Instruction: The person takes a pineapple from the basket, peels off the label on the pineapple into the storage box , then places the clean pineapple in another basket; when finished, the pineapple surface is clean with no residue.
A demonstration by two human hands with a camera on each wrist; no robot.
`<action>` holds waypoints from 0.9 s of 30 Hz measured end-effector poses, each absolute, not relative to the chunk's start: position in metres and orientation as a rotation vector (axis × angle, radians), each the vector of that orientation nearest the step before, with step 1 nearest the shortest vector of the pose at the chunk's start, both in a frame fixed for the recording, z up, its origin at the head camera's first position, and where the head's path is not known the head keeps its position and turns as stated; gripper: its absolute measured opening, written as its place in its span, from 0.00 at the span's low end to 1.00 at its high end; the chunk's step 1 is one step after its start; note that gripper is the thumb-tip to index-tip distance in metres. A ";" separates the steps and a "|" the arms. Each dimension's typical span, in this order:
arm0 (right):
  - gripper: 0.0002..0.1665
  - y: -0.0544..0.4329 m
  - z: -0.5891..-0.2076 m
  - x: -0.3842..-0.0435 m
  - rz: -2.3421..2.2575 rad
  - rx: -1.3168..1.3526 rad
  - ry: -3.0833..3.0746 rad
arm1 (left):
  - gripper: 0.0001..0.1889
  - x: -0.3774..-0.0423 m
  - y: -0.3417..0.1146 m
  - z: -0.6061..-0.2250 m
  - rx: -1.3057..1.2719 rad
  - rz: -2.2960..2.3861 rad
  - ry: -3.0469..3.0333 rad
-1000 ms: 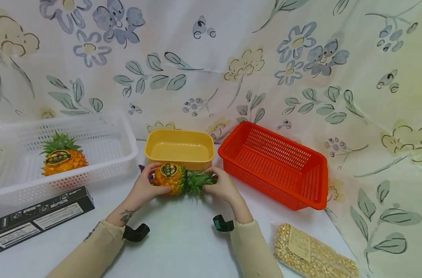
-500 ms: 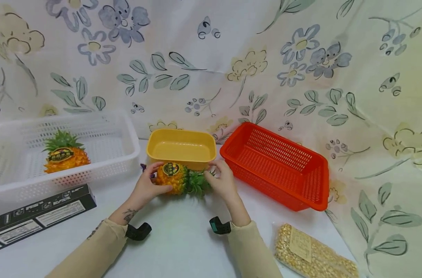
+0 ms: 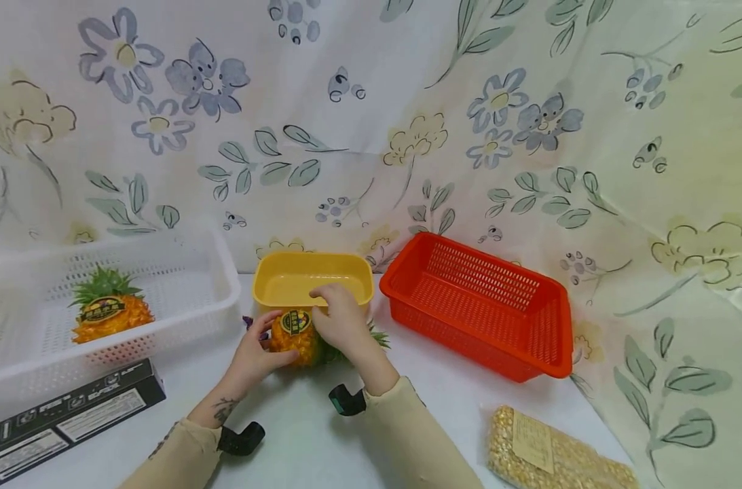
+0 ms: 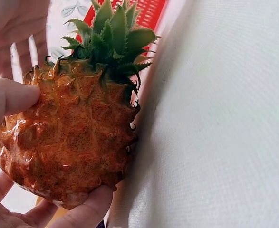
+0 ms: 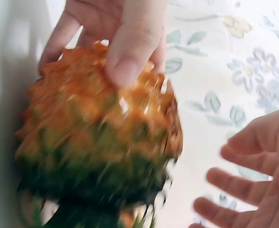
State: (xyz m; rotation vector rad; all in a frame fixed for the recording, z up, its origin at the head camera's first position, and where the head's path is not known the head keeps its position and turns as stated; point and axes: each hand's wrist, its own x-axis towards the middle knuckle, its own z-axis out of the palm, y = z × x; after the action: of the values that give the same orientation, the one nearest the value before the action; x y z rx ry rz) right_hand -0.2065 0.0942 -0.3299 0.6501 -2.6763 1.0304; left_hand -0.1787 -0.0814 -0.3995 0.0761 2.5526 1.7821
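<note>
A small pineapple (image 3: pixel 297 343) with a round dark label lies on its side in front of the yellow container (image 3: pixel 312 301). My left hand (image 3: pixel 256 356) grips its base, thumb on the near side. In the left wrist view the orange body of the pineapple (image 4: pixel 75 137) fills the middle, its green crown pointing up. My right hand (image 3: pixel 343 322) hovers over the crown end, fingers apart and slightly bent, hiding most of the leaves in the head view. In the right wrist view, the visible fingers of my right hand (image 5: pixel 251 178) stand clear of the fruit.
On the left, a white basket (image 3: pixel 190 319) holds another pineapple (image 3: pixel 110 309), with a black box (image 3: pixel 77 414) before it. A red basket (image 3: pixel 468 339) stands right, a bag of yellow kernels (image 3: pixel 554 451) nearer. Something purple (image 3: pixel 247 322) shows behind my left hand.
My right hand has let go of the crown's leaves and moved left over the pineapple. The left hand keeps its grip. The head view has shifted, so things sit lower in it.
</note>
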 end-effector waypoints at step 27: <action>0.10 0.060 -0.327 -0.224 0.746 0.646 -3.065 | 0.39 -0.173 -0.082 -0.403 0.091 1.832 2.551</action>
State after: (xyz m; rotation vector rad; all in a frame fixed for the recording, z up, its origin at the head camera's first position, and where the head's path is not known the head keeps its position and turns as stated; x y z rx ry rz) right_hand -0.2238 0.0596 -0.3267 0.6463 -3.0651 0.7465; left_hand -0.1729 -0.0818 -0.4028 0.0907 2.5512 1.8316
